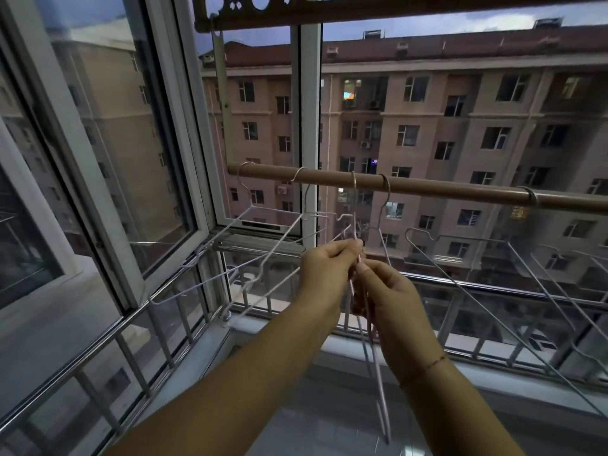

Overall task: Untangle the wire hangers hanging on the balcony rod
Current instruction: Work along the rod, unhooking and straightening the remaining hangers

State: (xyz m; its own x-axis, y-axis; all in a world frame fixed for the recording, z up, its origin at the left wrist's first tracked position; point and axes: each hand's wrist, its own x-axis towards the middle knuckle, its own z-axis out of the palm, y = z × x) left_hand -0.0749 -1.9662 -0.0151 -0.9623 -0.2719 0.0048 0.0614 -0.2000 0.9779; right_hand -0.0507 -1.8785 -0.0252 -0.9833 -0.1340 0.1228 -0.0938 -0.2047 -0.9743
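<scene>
A brown balcony rod [427,187] runs across the middle of the view with several pale wire hangers hooked over it. Two hangers [250,258] splay out to the left, and another hanger [493,284] slopes down to the right. The middle hanger [375,366] hangs edge-on toward me below my hands. My left hand [324,268] pinches its wire near the neck. My right hand [391,297] grips the same wire just below, fingers closed around it. The two hands touch at the fingertips.
A metal railing [138,343] lines the sill on the left and front. White-framed windows [184,133] stand behind the rod, with an apartment block beyond. A perforated brown bracket [329,11] hangs overhead. Tiled floor lies below my arms.
</scene>
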